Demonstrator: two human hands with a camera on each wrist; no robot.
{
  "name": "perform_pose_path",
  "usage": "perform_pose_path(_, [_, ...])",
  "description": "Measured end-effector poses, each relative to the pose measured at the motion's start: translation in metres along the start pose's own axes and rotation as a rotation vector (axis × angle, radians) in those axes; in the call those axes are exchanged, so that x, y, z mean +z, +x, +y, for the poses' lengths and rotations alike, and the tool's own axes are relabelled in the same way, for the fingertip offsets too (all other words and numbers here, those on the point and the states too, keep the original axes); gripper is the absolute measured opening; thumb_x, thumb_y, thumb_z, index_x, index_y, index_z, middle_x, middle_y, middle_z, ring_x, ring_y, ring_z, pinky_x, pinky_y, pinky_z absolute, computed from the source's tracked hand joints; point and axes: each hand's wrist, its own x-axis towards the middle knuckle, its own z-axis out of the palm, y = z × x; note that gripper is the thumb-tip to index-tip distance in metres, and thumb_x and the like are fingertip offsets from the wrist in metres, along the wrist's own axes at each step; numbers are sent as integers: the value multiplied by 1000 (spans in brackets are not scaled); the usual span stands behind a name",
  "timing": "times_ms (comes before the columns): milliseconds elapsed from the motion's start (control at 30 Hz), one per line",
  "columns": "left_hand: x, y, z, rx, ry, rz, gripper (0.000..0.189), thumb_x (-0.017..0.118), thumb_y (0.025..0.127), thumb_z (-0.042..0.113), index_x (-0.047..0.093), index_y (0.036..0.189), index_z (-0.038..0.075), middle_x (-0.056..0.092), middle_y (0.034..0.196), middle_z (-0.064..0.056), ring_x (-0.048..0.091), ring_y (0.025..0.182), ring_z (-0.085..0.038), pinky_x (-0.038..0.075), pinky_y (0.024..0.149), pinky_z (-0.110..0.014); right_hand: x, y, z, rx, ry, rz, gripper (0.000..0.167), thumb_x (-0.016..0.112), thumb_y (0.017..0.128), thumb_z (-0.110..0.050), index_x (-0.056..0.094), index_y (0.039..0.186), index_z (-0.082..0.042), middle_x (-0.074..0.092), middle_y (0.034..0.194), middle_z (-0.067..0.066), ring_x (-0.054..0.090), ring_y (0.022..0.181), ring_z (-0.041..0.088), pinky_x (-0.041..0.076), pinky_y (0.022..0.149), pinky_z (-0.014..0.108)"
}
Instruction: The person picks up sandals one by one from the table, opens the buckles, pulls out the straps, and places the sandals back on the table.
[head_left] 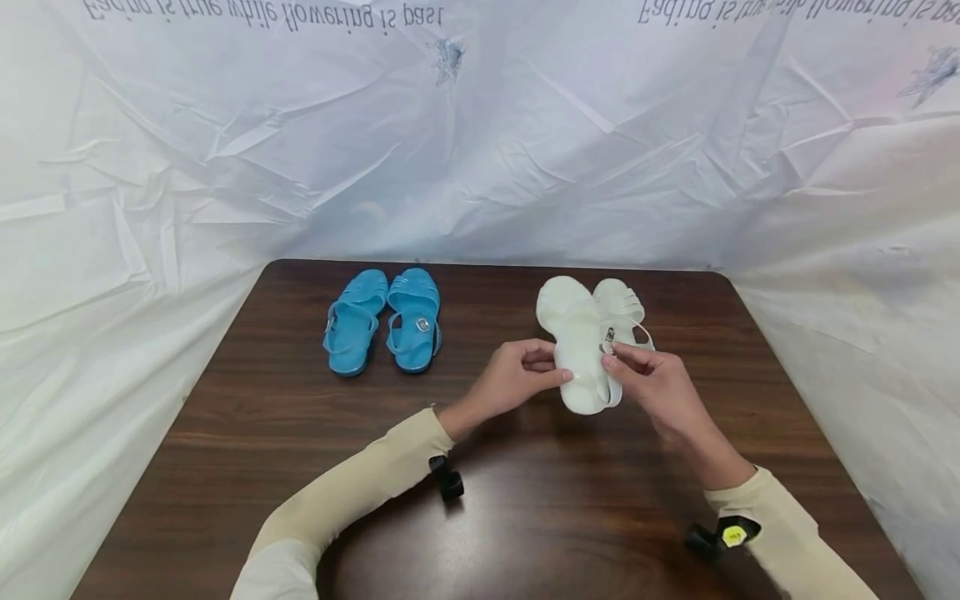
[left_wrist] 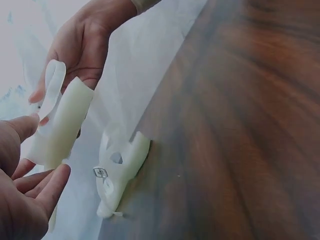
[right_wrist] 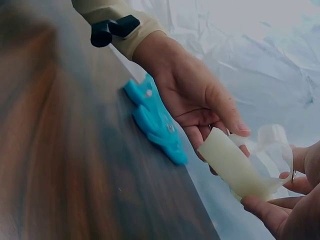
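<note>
A white sandal (head_left: 577, 358) is held up over the table between both hands, its toe pointing to the far side. My left hand (head_left: 517, 379) grips its left edge near the heel, thumb on the sole. On the other side, my right hand (head_left: 663, 387) pinches the ankle strap by its metal buckle (head_left: 608, 337). Both hands also show around this sandal (right_wrist: 230, 162) in the right wrist view. Its mate, a second white sandal (head_left: 618, 296), rests on the table behind, partly hidden by the held one; the left wrist view shows this sandal (left_wrist: 120, 170) with its buckle.
A pair of blue sandals, the left one (head_left: 352, 325) and the right one (head_left: 414, 321), lies side by side on the dark wooden table (head_left: 262, 400), toes away from me. White sheeting (head_left: 480, 167) with printed lettering hangs behind the table's far edge and along both sides.
</note>
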Motion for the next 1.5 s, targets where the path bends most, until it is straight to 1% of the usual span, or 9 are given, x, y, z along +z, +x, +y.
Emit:
perform_pose_path(200, [11,25,2,22,-45,-31,38,80,92,23,70,124,7,73,120,-8,72,104,-11,59,85,-27,-22,8,-2,18,-8,56,59,66,102,-28,50,144,10,55,140,24,64,96,-5,57,78,19])
perform_pose_path(300, [15,34,0,23,-38,-31,43,75,94,35,68,130,12,69,129,-2,69,109,-8,57,88,-26,-34,11,-2,38,-20,102,63,67,100,-33,50,145,8,66,126,4,65,94,-5,57,76,18])
perform_pose_path(400, [18,41,-3,29,-30,-26,42,70,97,42,67,131,16,66,133,2,66,114,-8,56,90,-26,-47,15,-1,34,-14,141,64,68,100,-31,48,145,10,66,108,-17,65,91,-6,57,74,17])
perform_pose_path(467, [21,44,-8,34,-42,-30,41,69,98,41,66,131,17,65,135,1,66,116,-9,56,90,-28,-55,18,1,16,33,158,64,69,100,-25,45,145,14,65,100,-24,66,88,-5,58,71,18])
perform_pose_path(600, [30,51,-23,54,9,-46,44,73,95,37,64,133,17,62,140,-4,64,121,-14,55,91,-26,-75,22,6,-15,59,179,66,70,99,-20,41,144,19,67,96,-25,66,85,-6,57,67,17])
perform_pose_path(767, [47,62,-41,60,215,-63,58,77,92,41,62,139,10,57,148,-8,63,124,-21,53,94,-24,-100,27,15,-7,32,209,64,70,99,-21,44,146,14,67,94,-28,64,86,-10,55,67,14])
perform_pose_path(933, [63,71,-51,15,355,-86,62,77,91,44,60,142,15,60,143,-5,61,127,-22,52,95,-26,-119,29,26,9,76,252,61,72,97,-19,48,146,8,68,93,-28,63,84,-11,53,66,12])
perform_pose_path(1200, [78,75,-58,-15,313,-33,74,79,92,33,46,152,8,51,153,-8,58,131,-24,52,97,-24,-132,28,42,26,-68,281,69,70,99,-26,41,145,18,60,95,-32,60,86,-15,53,67,11])
perform_pose_path(1500, [83,80,-60,-36,391,-24,68,81,90,35,55,147,8,63,140,-13,62,125,-20,52,96,-27,-143,37,66,43,-60,274,70,70,99,-25,41,143,21,62,91,-32,62,82,-13,55,66,13])
